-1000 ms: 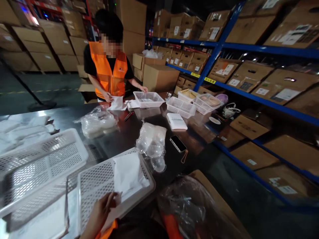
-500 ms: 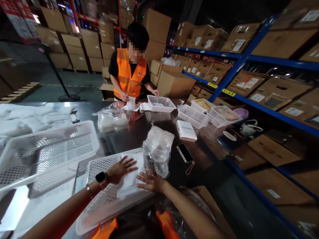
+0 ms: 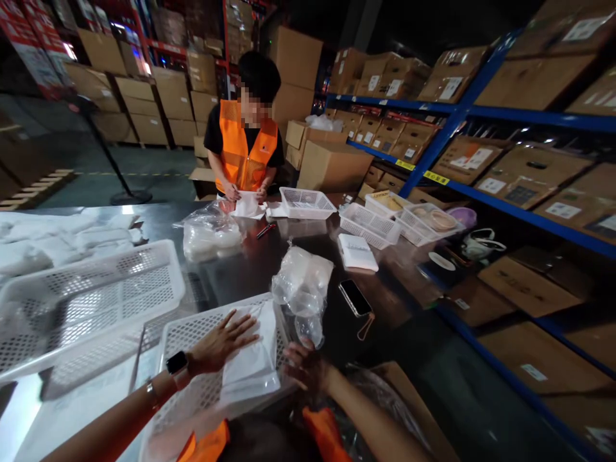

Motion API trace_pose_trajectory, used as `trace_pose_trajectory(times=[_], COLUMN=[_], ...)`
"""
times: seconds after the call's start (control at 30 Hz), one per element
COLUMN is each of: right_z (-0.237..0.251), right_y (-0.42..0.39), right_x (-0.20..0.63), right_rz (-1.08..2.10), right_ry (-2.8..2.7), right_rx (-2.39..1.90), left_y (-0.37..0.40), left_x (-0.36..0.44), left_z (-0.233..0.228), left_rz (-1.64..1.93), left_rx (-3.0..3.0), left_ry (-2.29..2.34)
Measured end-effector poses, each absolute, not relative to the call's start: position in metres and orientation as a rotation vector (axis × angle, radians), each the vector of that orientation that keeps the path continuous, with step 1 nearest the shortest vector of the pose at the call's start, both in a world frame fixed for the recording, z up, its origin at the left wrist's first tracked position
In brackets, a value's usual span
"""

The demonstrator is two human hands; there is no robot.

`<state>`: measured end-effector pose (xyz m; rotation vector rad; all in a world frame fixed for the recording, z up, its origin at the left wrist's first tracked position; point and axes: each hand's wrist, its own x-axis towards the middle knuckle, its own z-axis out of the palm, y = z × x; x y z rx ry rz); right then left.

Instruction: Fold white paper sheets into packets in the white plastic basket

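My left hand [image 3: 225, 343] lies with spread fingers on a white plastic packet [image 3: 257, 359], which rests in a white perforated basket [image 3: 192, 330] in front of me. Just beyond the basket's right edge, my right hand [image 3: 308, 367] hovers with its fingers apart and slightly curled; it holds nothing. Close above that hand sits a clear plastic bag [image 3: 304, 276] of pale, rounded items, which I cannot identify further.
A larger white basket [image 3: 91, 295] stands to the left, near a heap of white packets [image 3: 62, 240]. On the right are a phone [image 3: 356, 297], a white stack [image 3: 357, 251] and smaller baskets [image 3: 369, 224]. A co-worker in an orange vest [image 3: 249, 144] handles white material across the table.
My right hand has lifted off the packet and moved right, past the basket's edge. My left hand stays on the packet. The co-worker has brought both hands together at the white material.
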<state>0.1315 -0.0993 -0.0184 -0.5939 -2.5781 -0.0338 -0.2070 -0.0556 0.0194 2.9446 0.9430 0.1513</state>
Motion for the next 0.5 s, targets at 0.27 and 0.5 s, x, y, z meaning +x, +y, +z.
trace_pose_trajectory(times=[0.27,0.5], right_z=[0.043,0.013], right_y=[-0.056,-0.059], right_x=[0.077,0.084], right_rz=[0.831,0.916], right_ry=[-2.686,-2.147], right_rx=[-0.649,-0.947], left_y=[-0.09,-0.11], left_x=[-0.211,-0.218], left_z=[0.012,0.008], left_rz=[0.363,0.682], left_rx=[3.012,2.364], left_ry=[0.782,0.916])
